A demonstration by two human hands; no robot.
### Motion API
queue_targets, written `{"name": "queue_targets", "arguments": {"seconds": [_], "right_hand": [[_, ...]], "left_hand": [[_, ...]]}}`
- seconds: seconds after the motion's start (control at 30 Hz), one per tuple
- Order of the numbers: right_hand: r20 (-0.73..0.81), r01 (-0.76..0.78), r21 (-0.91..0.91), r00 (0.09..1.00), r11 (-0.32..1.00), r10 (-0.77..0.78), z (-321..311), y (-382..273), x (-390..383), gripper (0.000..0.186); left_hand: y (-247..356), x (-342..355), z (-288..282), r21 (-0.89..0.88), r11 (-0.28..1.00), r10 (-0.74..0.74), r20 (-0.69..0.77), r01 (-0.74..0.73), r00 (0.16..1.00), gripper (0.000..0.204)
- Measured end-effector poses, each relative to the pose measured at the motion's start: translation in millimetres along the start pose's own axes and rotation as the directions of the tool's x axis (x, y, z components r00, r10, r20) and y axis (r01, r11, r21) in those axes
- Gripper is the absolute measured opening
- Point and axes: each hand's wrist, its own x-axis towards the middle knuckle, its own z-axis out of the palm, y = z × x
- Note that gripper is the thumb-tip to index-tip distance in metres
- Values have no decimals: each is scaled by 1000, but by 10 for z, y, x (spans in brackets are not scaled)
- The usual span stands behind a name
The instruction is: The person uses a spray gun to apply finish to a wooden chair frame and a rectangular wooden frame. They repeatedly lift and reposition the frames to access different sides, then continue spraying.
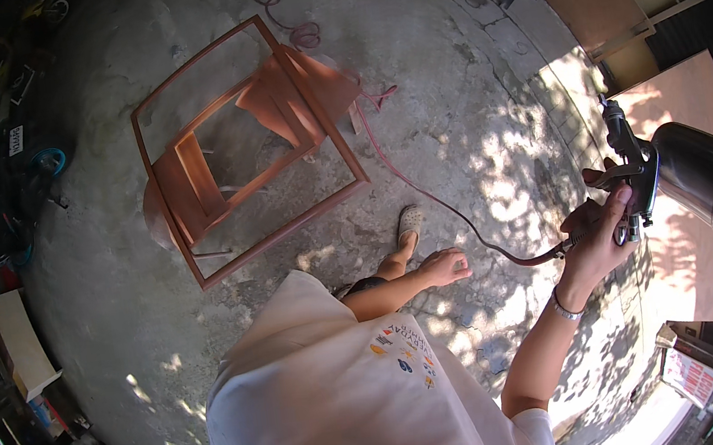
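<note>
My right hand (597, 236) is raised at the right and grips the handle of a metal spray gun (629, 169) with a shiny steel cup (699, 173) on its side. A reddish air hose (434, 199) runs from the gun's base across the concrete toward the chair. My left hand (445, 267) hangs loose near my thigh, fingers apart, holding nothing. A reddish-brown wooden chair frame (247, 147) lies tipped on the concrete floor ahead of me at upper left, well out of reach of both hands.
My sandalled foot (409, 223) stands between the chair and the hose. Wooden boards (598, 6) and a dark chair lean at upper right. Clutter, a pale box (19, 343) and a scooter line the left edge. Sun patches fall on the ground at right.
</note>
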Motion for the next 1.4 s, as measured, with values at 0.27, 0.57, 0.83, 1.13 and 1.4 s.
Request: {"name": "queue_targets", "arguments": {"seconds": [0.27, 0.57, 0.83, 1.13, 1.4], "right_hand": [[63, 132, 49, 989, 990, -135, 310, 80, 1737, 47], [212, 322, 196, 908, 926, -361, 950, -62, 3575, 46], [379, 348, 120, 850, 930, -367, 1316, 464, 5443, 39], [532, 320, 158, 769, 934, -353, 2152, 957, 7438, 35], [676, 237, 173, 677, 956, -291, 3635, 1372, 8485, 34]], "left_hand": [[1249, 1529, -531, 33, 974, 210, -513, -224, 833, 129], [2224, 3239, -2049, 33, 982, 113, -890, -185, 441, 48], [1190, 4296, -3151, -274, 949, -313, -884, 158, 348, 22], [712, 4875, -3476, -444, 717, -656, -690, 538, 306, 43], [-95, 5390, -3694, -655, 311, -944, -295, 689, 146, 64]]}}
